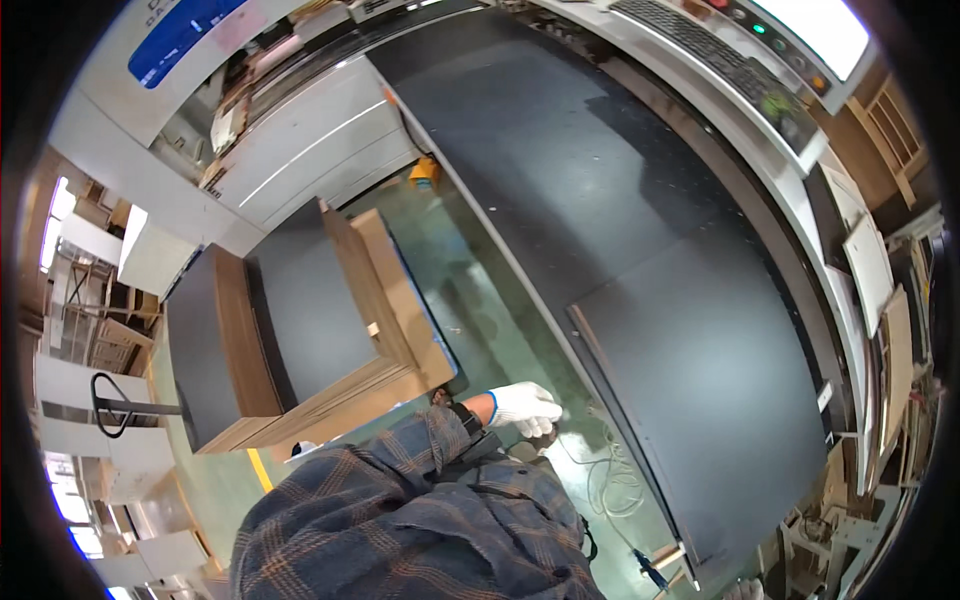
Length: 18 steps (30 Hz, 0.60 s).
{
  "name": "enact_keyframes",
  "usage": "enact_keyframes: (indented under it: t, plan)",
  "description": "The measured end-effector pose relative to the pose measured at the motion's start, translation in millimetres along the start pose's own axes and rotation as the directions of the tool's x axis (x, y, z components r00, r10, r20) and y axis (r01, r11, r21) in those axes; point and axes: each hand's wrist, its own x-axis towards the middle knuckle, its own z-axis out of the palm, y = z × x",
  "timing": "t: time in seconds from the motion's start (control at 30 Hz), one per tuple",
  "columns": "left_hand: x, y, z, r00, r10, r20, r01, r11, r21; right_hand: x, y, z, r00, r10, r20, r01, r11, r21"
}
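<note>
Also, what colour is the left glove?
Left glove: white, blue-edged at the wrist; best in the head view.

Gloved left hand (525,407) near stacked boards (310,300)

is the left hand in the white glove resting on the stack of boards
No, the gloved left hand shows over the green floor, apart from the board stack.

We record a white fabric glove (525,408) with a blue cuff edge, and a dark grey-navy plaid sleeve (385,468) crossed by orange-brown lines. We find the broad flat rectangular panel (710,420) plain dark grey. We note stacked flat boards (312,300) with dark grey faces and brown edges, a green floor (485,315), and a yellow floor stripe (260,468).
</note>
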Motion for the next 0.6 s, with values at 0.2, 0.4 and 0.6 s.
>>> enact_keyframes:
  t: [0.2, 0.4, 0.6]
  plan:
    - [-54, -82, -120, 0.951, -0.020, -0.309, -0.047, 0.977, -0.209, -190, -108, 207, 0.844, 0.009, 0.536, -0.051, 0.997, 0.064]
    - [-123, -207, -246, 0.797, -0.107, -0.594, -0.259, 0.828, -0.497, -349, -159, 345, 0.321, 0.122, 0.939, -0.114, 0.989, -0.090]
    - [-207, -295, -311, 0.300, -0.321, -0.898, -0.250, 0.882, -0.399, -387, -250, 397, 0.073, 0.107, 0.992, 0.096, 0.989, -0.114]
